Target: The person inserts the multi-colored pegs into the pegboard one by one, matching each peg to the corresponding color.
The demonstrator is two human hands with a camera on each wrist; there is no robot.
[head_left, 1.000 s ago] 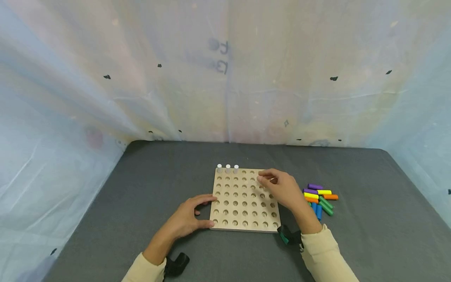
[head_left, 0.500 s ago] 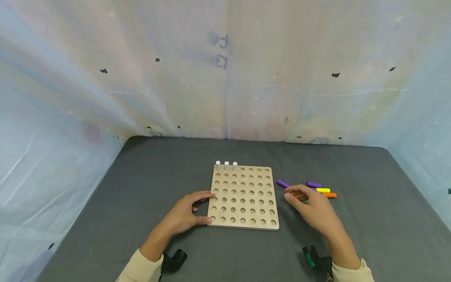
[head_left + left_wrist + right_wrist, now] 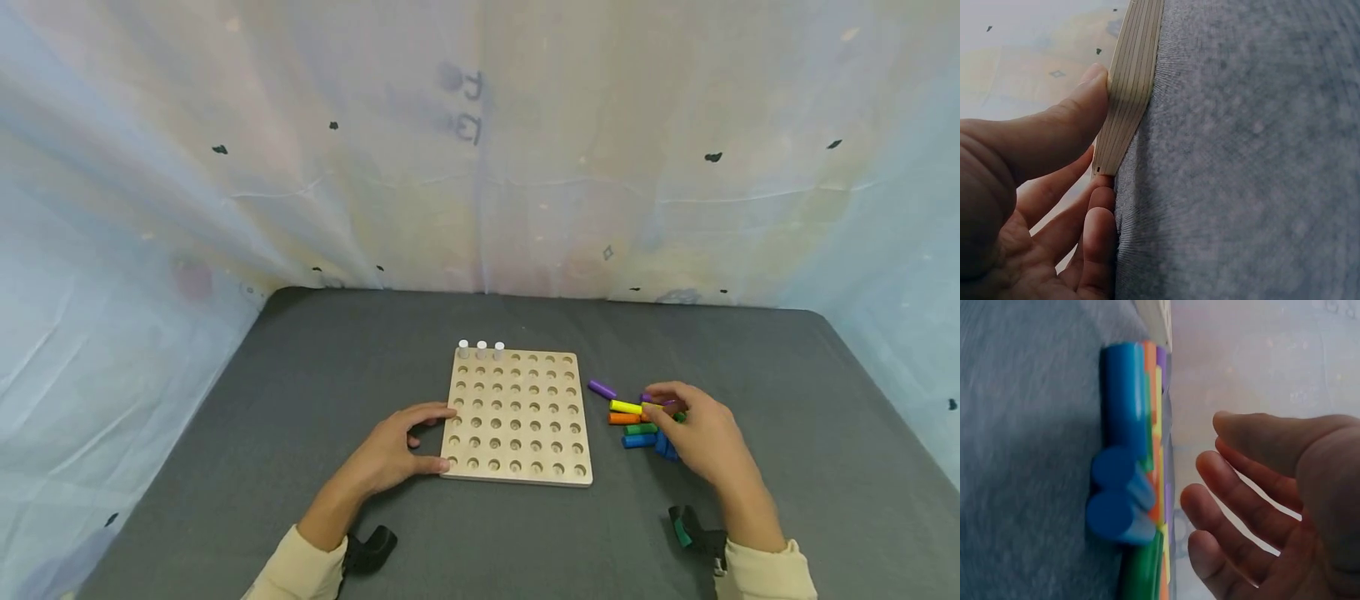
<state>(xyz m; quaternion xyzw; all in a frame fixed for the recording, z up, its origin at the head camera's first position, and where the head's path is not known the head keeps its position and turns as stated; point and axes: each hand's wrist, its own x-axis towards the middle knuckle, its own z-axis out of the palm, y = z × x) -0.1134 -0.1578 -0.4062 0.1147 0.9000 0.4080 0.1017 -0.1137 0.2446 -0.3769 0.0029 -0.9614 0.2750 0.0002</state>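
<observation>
A square wooden pegboard [image 3: 525, 416] with rows of round holes lies on the grey table. In its back row, at the left end, stand three white pegs [image 3: 482, 351]. My left hand [image 3: 395, 448] holds the board's left edge, thumb at the near corner and fingers against the side. My right hand [image 3: 703, 433] hovers over the coloured pegs with nothing in it, its fingers loosely bent and apart from the pegs in the right wrist view. Under and left of it lie a purple peg [image 3: 602, 389], a yellow peg [image 3: 624, 407], an orange peg [image 3: 622, 419], a green peg [image 3: 640, 429] and a blue peg [image 3: 638, 442].
More pegs lie partly hidden behind my right hand, among them two blue pegs [image 3: 1113, 515] end-on in the right wrist view. A black wrist mount [image 3: 372, 550] sits on the left wrist. Pale sheeting [image 3: 555, 208] hangs behind the grey table [image 3: 337, 358].
My right hand has left the board and moved right to the peg pile. Several coloured pegs now lie farther left, side by side. My left hand stays at the board's edge.
</observation>
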